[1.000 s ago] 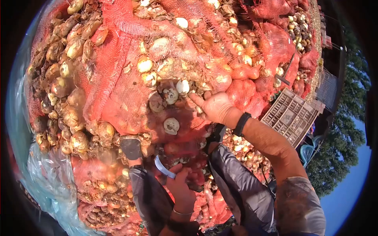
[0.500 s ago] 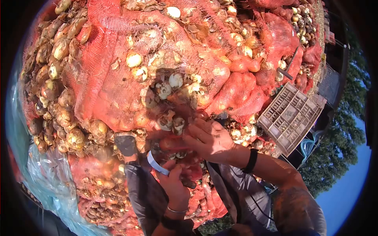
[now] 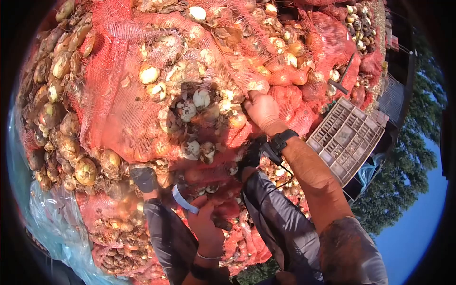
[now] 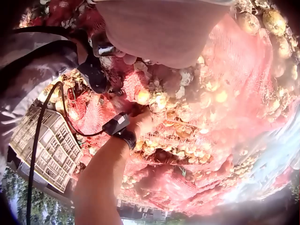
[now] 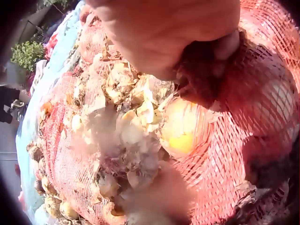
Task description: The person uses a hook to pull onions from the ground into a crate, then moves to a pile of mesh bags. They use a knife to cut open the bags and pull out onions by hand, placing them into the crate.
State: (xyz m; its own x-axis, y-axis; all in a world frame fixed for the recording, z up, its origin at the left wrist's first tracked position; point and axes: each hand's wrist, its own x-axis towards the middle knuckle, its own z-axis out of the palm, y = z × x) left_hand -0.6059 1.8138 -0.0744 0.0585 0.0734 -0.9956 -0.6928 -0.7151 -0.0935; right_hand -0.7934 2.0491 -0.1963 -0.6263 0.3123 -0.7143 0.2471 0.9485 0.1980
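My left hand (image 3: 208,230), low in the head view between the legs, grips a knife (image 3: 184,200) with a pale, curved blade; a dark handle end shows below the fingers. My right hand (image 3: 263,111) reaches forward onto the heap, its fingers curled down into shadowed red mesh bag (image 5: 201,176) beside an onion (image 5: 180,126). The fingertips are hidden. Left of this hand, pale onions (image 3: 201,99) lie in a shadowed hollow among loose skins. Two cut-looking onions (image 3: 192,150) rest closer to the legs. In the left wrist view, the left hand (image 4: 161,30) looms blurred at the top.
More mesh bags (image 3: 332,42) of onions spread around. Brown onions (image 3: 85,171) pile up at the left beside clear plastic sheeting (image 3: 61,223). A crate (image 3: 346,137) stands at the right, with a tool handle (image 3: 338,86) near it. A cable (image 4: 40,140) hangs from the right wrist device.
The right hand dropped back to the onions near the legs, then moved forward and up onto the mesh. The left hand still holds the knife. The head view shifted somewhat to the right.
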